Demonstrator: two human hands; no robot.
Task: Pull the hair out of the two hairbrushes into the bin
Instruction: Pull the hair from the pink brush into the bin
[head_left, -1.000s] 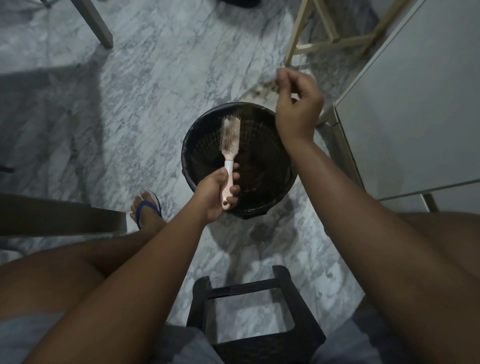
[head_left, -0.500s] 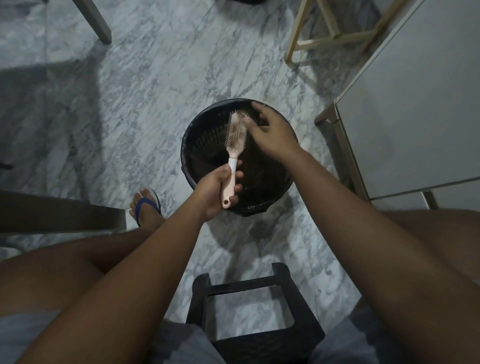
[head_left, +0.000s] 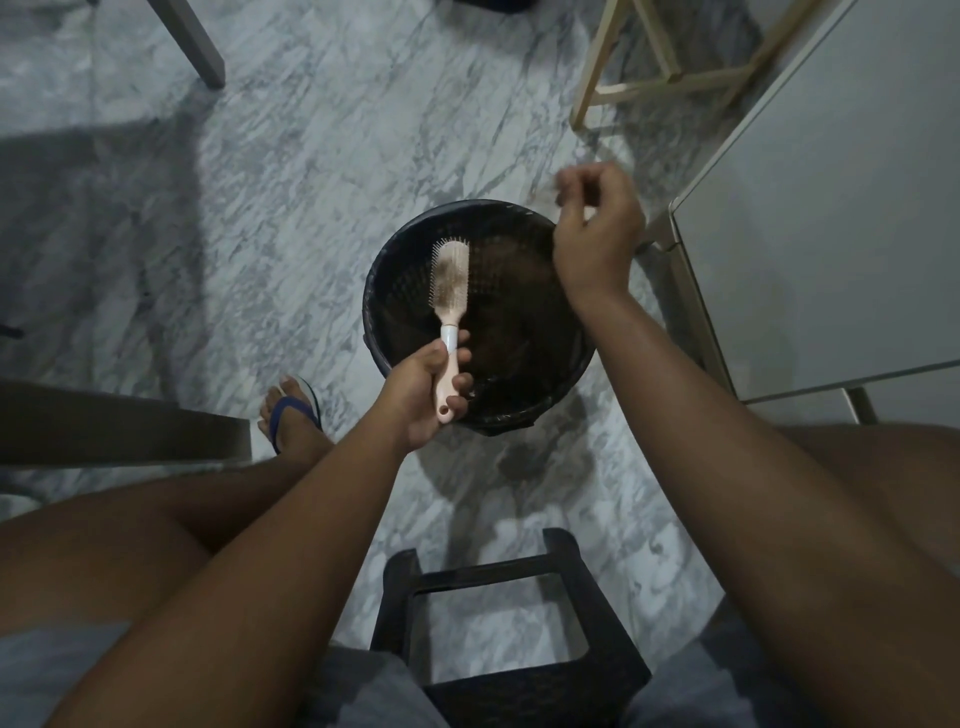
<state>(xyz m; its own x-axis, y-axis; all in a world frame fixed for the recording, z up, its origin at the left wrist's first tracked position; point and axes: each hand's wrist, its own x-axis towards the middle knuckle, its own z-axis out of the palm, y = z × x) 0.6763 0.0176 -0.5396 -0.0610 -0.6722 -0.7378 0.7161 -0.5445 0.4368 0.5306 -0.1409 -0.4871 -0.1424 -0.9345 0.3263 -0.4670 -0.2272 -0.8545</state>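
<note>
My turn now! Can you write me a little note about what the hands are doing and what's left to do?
Left hand: grips the pink hairbrush by its handle, held over the black bin.
Right hand: raised beside the bin's far rim, fingers pinched; any strands there are too fine to see.
Done: cannot tell how much.
Left: a hair clump sits in the bristles. The second brush is not in view.

The right hand (head_left: 595, 228) is blurry at its fingertips, so any hair pinched there cannot be seen. The left hand (head_left: 423, 387) hides the middle of the hairbrush (head_left: 450, 291) handle. The bin (head_left: 524, 405) is too dark inside to see. The black stool (head_left: 519, 649) is cut off at the bottom
</note>
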